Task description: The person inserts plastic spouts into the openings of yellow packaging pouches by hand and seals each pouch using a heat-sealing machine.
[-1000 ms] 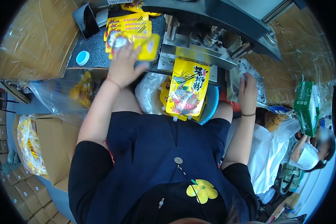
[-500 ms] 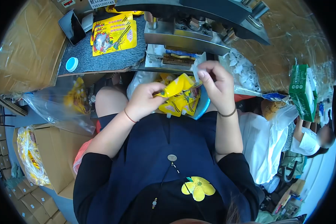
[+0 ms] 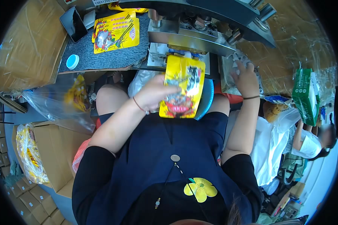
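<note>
The yellow pouch (image 3: 191, 93) stands at centre frame, its long axis running up and down the picture, top leaning slightly right, upper end at the metal press (image 3: 191, 36); whether the two touch I can't make out. The left hand (image 3: 157, 92) is nearer, gripping the pouch's left side with the thumb across the front. The right hand (image 3: 248, 79) sits apart, upper right, fingers bent over the clear tray (image 3: 227, 81); I can't tell whether they pinch anything. Bold black characters on the pouch blur past reading. A cut-off label (image 3: 105, 2) at the top edge shows digits beginning 13531200.
</note>
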`<state>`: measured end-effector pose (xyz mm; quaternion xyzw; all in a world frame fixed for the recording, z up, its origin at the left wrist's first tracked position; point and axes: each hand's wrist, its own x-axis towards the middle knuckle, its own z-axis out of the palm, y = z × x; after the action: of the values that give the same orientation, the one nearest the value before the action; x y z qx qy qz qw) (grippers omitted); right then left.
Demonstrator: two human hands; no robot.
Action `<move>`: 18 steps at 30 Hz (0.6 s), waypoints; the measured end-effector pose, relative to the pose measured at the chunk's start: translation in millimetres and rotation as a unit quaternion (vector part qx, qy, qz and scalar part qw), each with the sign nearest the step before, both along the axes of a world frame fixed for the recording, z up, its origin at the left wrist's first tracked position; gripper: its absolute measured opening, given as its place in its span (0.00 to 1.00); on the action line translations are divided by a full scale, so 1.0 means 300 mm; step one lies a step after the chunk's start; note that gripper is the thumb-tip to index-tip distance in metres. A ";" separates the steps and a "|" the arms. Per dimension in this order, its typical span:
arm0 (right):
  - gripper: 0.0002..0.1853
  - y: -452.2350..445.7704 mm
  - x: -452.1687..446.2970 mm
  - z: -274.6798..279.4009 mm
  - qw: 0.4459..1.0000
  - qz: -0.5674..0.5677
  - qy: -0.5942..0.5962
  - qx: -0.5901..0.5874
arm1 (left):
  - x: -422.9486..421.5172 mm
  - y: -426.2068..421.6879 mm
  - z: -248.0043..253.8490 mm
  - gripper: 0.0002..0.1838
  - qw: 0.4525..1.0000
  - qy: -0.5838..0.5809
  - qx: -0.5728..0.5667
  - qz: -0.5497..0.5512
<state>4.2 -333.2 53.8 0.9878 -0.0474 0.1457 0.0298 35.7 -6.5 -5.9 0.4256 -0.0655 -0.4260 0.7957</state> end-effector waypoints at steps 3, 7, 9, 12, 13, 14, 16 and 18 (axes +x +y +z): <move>0.17 -0.040 0.030 -0.084 0.999 -0.007 0.037 0.008 | 0.078 0.009 0.018 0.18 1.000 0.013 0.022 0.000; 0.17 -0.016 0.034 -0.104 0.996 0.020 -0.009 0.092 | 0.072 -0.010 0.017 0.17 0.991 -0.064 -0.016 0.114; 0.17 -0.020 0.021 -0.112 0.994 0.024 -0.044 0.093 | 0.170 0.084 0.009 0.19 0.896 -0.260 0.205 0.295; 0.17 -0.021 0.018 -0.118 0.992 0.039 -0.094 0.077 | 0.387 0.282 0.036 0.25 0.492 -0.645 0.420 0.406; 0.18 -0.019 0.013 -0.117 0.990 0.048 -0.116 0.071 | 0.402 0.337 -0.009 0.27 0.450 -0.663 0.504 0.323; 0.19 -0.016 0.011 -0.117 0.986 0.058 -0.139 0.066 | 0.408 0.385 -0.067 0.29 0.401 -0.669 0.580 0.234; 0.20 -0.023 0.002 -0.106 0.978 0.033 -0.168 0.120 | 0.348 0.402 -0.046 0.36 0.376 -0.669 0.632 0.112; 0.21 -0.040 -0.014 -0.104 0.961 0.046 -0.240 0.125 | 0.192 0.381 0.014 0.31 0.403 -0.699 0.582 0.097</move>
<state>0.0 -345.3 22.5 0.9206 -0.0254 0.3730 -0.1131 93.3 107.7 -1.8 0.9391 -0.2938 0.1648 0.0685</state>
